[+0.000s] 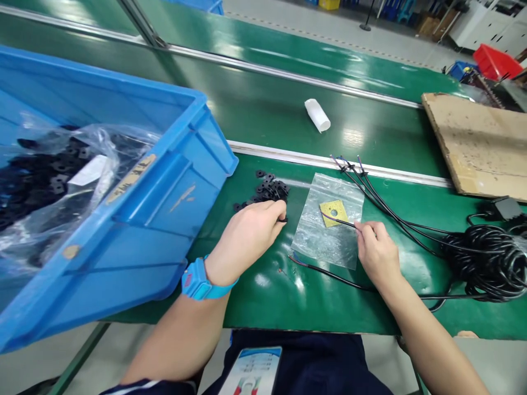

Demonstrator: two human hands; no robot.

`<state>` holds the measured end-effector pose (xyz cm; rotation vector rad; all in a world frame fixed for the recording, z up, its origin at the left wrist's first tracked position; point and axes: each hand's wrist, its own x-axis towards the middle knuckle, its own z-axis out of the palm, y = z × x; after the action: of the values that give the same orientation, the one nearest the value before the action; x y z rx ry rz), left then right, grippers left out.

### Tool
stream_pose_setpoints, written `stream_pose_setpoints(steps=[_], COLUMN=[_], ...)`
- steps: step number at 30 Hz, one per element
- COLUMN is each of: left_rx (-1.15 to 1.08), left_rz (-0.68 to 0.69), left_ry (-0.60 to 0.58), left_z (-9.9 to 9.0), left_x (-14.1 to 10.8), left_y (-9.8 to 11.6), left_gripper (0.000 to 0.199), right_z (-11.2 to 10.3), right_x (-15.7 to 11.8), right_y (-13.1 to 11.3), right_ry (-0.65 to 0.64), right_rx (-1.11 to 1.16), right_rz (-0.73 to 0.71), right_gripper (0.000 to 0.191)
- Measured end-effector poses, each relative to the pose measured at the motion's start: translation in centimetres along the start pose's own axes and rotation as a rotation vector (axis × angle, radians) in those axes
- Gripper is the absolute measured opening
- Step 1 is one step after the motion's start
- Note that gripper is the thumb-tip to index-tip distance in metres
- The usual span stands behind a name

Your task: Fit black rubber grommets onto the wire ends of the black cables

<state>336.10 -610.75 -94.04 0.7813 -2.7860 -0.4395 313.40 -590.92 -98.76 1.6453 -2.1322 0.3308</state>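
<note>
My left hand (257, 230), with a blue watch (201, 280) on its wrist, pinches a small black part (282, 220). Right behind it lies a loose pile of small flat black parts (272, 188). My right hand (377, 249) is closed on a black cable (349, 224) near its end, where thin coloured wires come out. That wire end passes over a yellow square piece with a round hole (329, 207), lying on a clear plastic bag (317, 241). Another black cable (329, 272) with bared wire ends lies in front of the bag.
A big blue bin (173, 186) with bagged black parts stands at left. Coiled black cables (486, 260) lie at right, below a cardboard sheet (481, 142). Several cable ends (354, 169) rest near the white rail. A white roll (317, 115) sits farther back. A phone (257, 370) is on my lap.
</note>
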Motion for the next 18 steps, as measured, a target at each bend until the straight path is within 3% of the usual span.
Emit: stream_pose_setpoints(steps=[7,12,18], left_rx=[0.239,0.147,0.093], left_rz=[0.003,-0.004,-0.006], left_ry=[-0.17,-0.294,-0.356], left_z=[1.3,0.9,0.9], left_x=[0.4,0.4,0.1], left_y=[0.9,0.9,0.8], left_gripper=[0.017,0.016,0.013], right_z=[-0.3,-1.2,-0.9], right_x=[-0.4,0.4,0.3], right_y=[-0.8,-1.2,-0.7], right_ry=[-0.217,-0.217,-0.263], right_rx=[-0.186,-0.273,-0.247], right_rz=[-0.1,-0.19,-0.179], right_gripper=[0.029,0.022,0.033])
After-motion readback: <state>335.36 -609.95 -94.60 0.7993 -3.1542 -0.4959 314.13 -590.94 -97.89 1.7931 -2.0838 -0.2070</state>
